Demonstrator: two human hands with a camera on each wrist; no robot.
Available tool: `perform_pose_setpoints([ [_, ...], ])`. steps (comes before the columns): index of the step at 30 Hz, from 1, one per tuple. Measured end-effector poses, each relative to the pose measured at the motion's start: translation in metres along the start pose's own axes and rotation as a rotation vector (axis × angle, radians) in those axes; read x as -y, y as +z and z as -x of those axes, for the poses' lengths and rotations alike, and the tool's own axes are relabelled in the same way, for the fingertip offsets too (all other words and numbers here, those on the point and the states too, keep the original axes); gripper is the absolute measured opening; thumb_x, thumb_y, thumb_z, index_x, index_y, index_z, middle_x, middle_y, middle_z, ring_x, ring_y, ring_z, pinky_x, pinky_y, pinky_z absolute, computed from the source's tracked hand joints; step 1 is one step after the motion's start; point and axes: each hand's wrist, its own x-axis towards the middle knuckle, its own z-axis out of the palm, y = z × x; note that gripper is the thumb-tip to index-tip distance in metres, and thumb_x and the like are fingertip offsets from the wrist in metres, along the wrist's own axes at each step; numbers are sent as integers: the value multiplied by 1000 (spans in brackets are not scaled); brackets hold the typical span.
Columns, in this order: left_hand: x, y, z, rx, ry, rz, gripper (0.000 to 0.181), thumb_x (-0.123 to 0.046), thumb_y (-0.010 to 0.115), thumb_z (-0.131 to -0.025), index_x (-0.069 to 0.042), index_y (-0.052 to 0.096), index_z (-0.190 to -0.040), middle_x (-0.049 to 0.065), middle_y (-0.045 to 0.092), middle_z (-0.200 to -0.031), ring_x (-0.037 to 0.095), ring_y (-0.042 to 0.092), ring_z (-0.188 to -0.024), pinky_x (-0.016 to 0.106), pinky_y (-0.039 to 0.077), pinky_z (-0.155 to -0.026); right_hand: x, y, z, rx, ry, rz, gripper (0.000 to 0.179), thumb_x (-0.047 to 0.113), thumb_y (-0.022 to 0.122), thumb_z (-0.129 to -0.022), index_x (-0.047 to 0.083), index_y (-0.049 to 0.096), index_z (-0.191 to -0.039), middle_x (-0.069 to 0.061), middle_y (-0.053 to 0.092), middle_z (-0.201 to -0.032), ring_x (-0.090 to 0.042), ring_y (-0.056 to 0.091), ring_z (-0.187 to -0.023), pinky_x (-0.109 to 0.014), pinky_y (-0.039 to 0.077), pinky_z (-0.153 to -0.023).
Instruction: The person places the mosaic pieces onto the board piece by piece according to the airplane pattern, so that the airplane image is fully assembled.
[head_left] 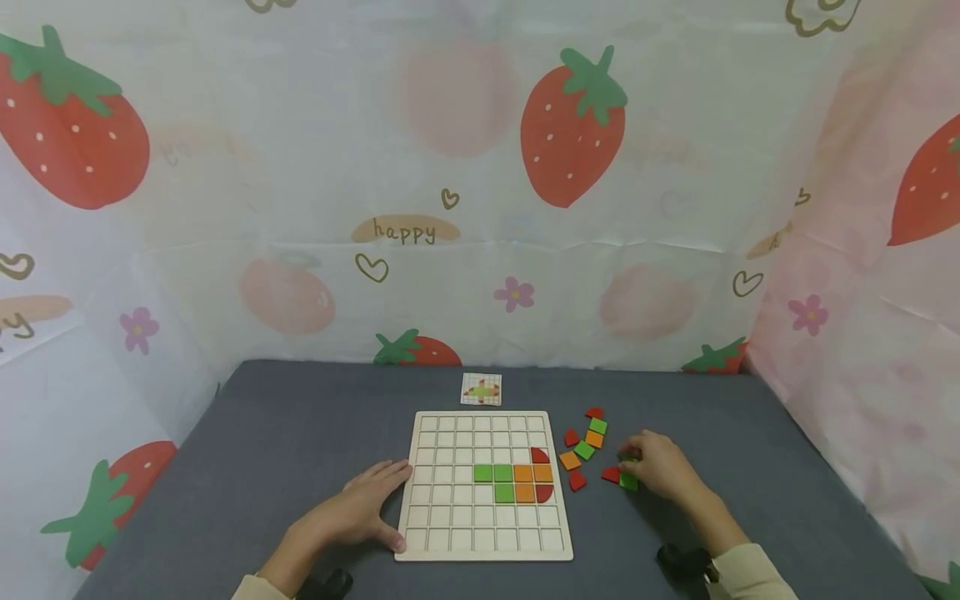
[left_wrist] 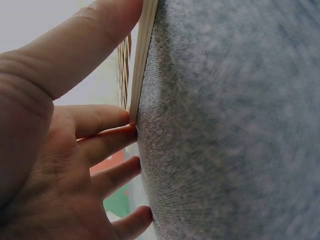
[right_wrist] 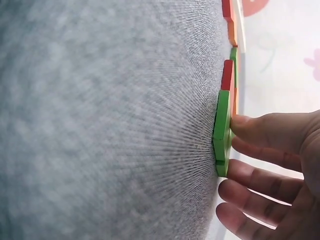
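A pale square grid board (head_left: 450, 533) lies on the table, with green, orange and red tiles set in some cells right of its middle. Against the board's left side rests my left hand (head_left: 360, 506), fingers spread and thumb near the front corner. In the left wrist view, fingertips meet the board's edge (left_wrist: 142, 60) and the cloth. My right hand (head_left: 663, 467) is right of the board, thumb and fingertips pinching a green tile (right_wrist: 221, 167) low on the table. Another green tile (head_left: 628, 482) and a red tile (head_left: 611, 475) lie close beside it.
Loose tiles, among them an orange one (head_left: 570, 460) and a red one (head_left: 577, 481), lie scattered between the board and my right hand. Behind the board is a small picture card (head_left: 481, 389). A grey cloth (head_left: 300, 417) covers the table, and a strawberry-print curtain (head_left: 315, 167) hangs around it.
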Motion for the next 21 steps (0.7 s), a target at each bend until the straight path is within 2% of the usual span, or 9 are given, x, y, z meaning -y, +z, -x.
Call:
perform_pose_setpoints([
  [10,0,0,-1,-2,2,-7,104,-32,89,-61,3,39,-146,20,36,-155,45,25,-145,68,21,-110,-3,-1,0,-4,7,33,17,12,74,-83,3,74,-97,-7,63,-89,-19,59,-79,-38,50,-67],
  [21,-1,0,-1,9,-26,-27,105,-33,88,-62,2,38,-147,19,35,-155,44,25,-145,67,21,-111,-2,-2,0,14,31,29,18,11,74,-83,2,73,-99,-10,63,-93,-23,61,-82,-41,51,-69],
])
